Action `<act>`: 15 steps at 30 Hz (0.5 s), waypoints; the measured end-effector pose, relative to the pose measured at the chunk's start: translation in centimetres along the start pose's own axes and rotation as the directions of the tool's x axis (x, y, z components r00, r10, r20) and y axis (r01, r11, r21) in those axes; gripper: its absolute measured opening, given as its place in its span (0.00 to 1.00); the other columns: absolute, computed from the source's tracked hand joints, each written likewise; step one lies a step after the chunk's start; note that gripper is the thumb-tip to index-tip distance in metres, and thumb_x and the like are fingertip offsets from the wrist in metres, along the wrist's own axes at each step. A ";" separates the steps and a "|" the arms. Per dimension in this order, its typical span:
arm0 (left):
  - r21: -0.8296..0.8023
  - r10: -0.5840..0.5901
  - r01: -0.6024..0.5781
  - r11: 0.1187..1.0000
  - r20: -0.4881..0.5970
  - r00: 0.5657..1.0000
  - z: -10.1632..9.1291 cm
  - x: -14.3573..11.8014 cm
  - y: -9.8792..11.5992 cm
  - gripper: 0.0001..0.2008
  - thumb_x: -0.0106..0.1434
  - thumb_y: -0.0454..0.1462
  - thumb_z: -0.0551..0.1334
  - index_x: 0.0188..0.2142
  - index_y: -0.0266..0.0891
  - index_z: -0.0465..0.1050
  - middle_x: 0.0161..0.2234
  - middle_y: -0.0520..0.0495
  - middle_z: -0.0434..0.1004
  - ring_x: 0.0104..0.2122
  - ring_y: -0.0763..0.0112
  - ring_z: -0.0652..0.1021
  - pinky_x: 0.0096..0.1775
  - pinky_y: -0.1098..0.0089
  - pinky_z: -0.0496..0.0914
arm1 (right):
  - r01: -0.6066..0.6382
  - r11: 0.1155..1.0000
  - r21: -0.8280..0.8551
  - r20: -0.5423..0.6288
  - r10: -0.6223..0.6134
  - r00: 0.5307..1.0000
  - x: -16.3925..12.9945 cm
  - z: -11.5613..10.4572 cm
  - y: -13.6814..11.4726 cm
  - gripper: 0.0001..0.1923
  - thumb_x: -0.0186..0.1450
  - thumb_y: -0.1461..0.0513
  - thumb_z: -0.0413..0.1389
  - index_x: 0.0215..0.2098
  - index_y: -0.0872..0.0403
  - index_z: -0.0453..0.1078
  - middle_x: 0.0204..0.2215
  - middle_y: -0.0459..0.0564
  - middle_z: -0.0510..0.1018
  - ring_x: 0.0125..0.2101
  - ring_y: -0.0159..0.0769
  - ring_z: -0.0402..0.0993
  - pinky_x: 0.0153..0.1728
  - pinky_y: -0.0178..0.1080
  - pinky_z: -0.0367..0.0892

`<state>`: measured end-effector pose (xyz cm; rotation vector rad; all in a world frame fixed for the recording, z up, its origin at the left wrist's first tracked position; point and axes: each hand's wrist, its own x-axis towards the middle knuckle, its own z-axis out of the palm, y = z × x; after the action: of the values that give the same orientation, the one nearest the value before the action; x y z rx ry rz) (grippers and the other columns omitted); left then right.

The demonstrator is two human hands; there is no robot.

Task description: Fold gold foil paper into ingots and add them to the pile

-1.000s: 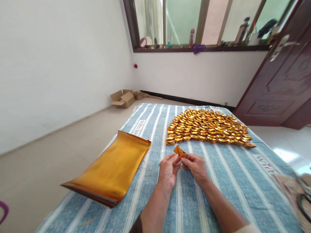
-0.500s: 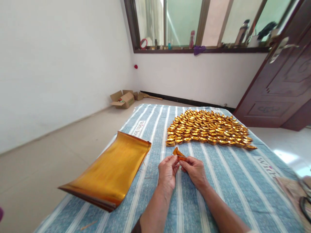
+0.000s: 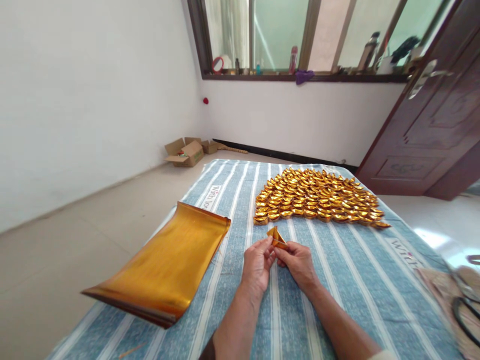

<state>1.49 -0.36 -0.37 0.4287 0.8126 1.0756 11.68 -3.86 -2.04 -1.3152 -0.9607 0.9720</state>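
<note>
A big striped cloth point(image 3: 337, 290) covers the desk, with a stack of gold paper point(image 3: 165, 265) and many folded gold boats point(image 3: 317, 195). Both the left hand point(image 3: 257, 265) and right hand point(image 3: 298, 262) pinch one small gold piece point(image 3: 276, 237) with closed fingers, just above the cloth. If they squeeze too hard, the thin paper might crush or tear.

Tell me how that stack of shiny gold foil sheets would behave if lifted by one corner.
The stack of gold foil sheets would probably flop and bend: its far end already curls upward. It looks thin, so likely light. The glossy surfaces suggest the sheets may slide apart on the striped blue cloth.
</note>
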 end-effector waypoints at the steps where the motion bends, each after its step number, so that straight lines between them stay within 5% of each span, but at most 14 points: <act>1: 0.006 0.018 -0.018 1.000 0.010 1.000 0.0 0.0 0.0 0.09 0.47 0.35 0.71 0.24 0.32 0.73 0.24 0.47 0.77 0.22 0.74 0.76 0.25 0.75 0.69 | -0.002 1.000 0.001 0.006 0.002 1.000 0.0 0.0 0.0 0.14 0.50 0.52 0.64 0.21 0.54 0.74 0.13 0.43 0.70 0.17 0.29 0.64 0.20 0.33 0.61; 10: 0.019 0.102 -0.102 0.995 0.037 0.994 0.3 -0.1 -0.1 0.12 0.43 0.37 0.72 0.22 0.33 0.73 0.20 0.51 0.73 0.20 0.76 0.73 0.23 0.75 0.66 | -0.023 0.999 0.041 0.057 0.021 0.998 -0.2 0.2 0.3 0.16 0.52 0.51 0.63 0.21 0.55 0.71 0.13 0.42 0.69 0.16 0.28 0.62 0.19 0.32 0.59; 15: 0.035 0.028 -0.031 0.999 0.075 0.997 0.3 -0.1 -0.1 0.13 0.43 0.39 0.73 0.21 0.33 0.72 0.17 0.52 0.70 0.17 0.76 0.71 0.20 0.74 0.64 | -0.023 0.999 0.029 0.057 0.021 0.998 -0.2 0.1 0.5 0.16 0.52 0.52 0.62 0.20 0.55 0.70 0.12 0.42 0.69 0.15 0.28 0.62 0.19 0.32 0.59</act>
<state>1.73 -0.49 -0.22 0.5100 0.7623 1.0676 11.53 -3.97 -2.53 -1.2816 -0.9730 1.0415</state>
